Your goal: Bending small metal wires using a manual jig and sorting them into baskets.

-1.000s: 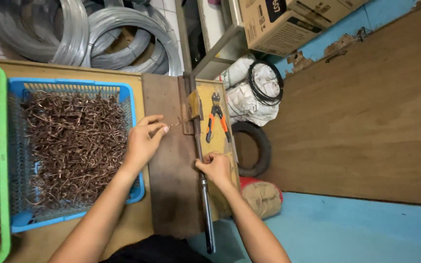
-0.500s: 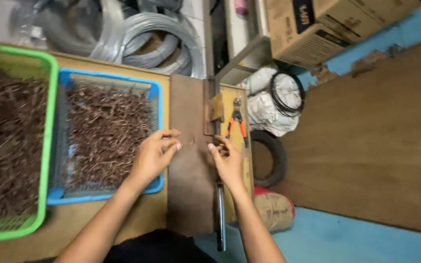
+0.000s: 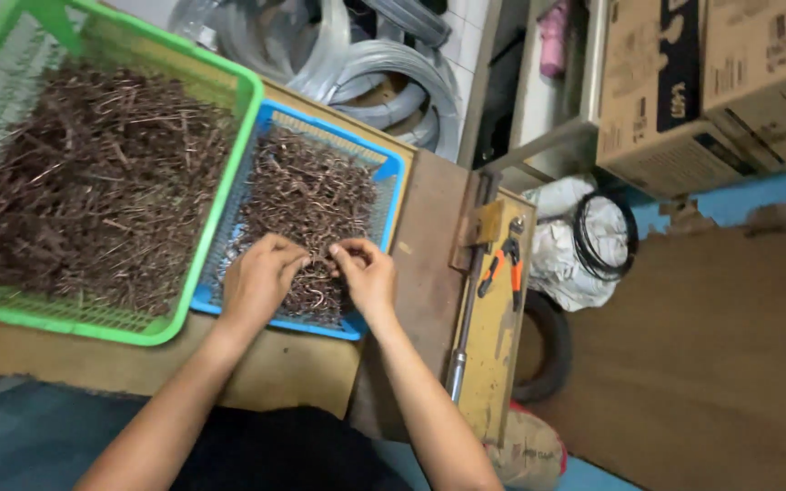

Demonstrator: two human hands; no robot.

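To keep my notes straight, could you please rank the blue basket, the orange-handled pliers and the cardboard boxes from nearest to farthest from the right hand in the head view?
1. Blue basket: under the right hand.
2. Orange-handled pliers: to its right, on the yellow bench strip.
3. Cardboard boxes: far upper right.

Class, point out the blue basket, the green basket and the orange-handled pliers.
blue basket point(image 3: 391, 171): head view, far right rim.
green basket point(image 3: 246, 89): head view, right corner rim.
orange-handled pliers point(image 3: 513, 271): head view, right handle.

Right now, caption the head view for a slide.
Both hands, left hand and right hand, pick through rusty wire pieces in a blue basket.
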